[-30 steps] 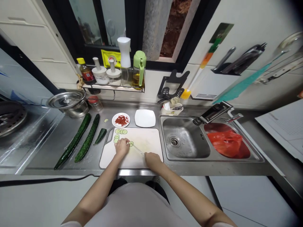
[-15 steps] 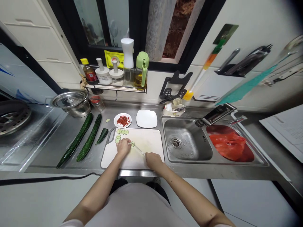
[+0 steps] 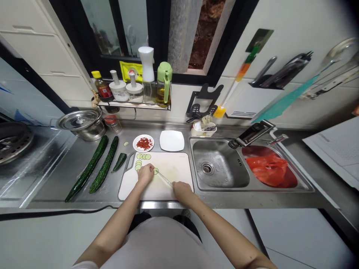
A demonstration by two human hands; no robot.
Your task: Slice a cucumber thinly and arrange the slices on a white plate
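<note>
On the white cutting board [image 3: 179, 166], my left hand [image 3: 146, 173] curls over a piece of cucumber that its fingers mostly hide. A thin round cucumber slice [image 3: 156, 171] shows by the fingertips, next to the tip of a kitchen knife [image 3: 165, 179]. My right hand [image 3: 182, 191] grips the knife's handle at the board's right side, the blade slanting toward the left hand. Several cucumber slices [image 3: 144, 157] lie in an overlapping row at the board's upper left. More slices [image 3: 138, 164] sit just behind my left hand.
Left of the board lie two whole cucumbers [image 3: 105, 164] [image 3: 87, 168] and a cucumber end [image 3: 120, 162]. Behind it stand a plate of chopped red pieces [image 3: 144, 143] and a white square plate [image 3: 172, 141]. The sink [image 3: 221, 183] is to the right, a lidded pot [image 3: 81, 125] back left.
The view has shifted slightly. The knife blade looks turned a little, showing more of its flat side. Both hands keep nearly the same place and grip.
</note>
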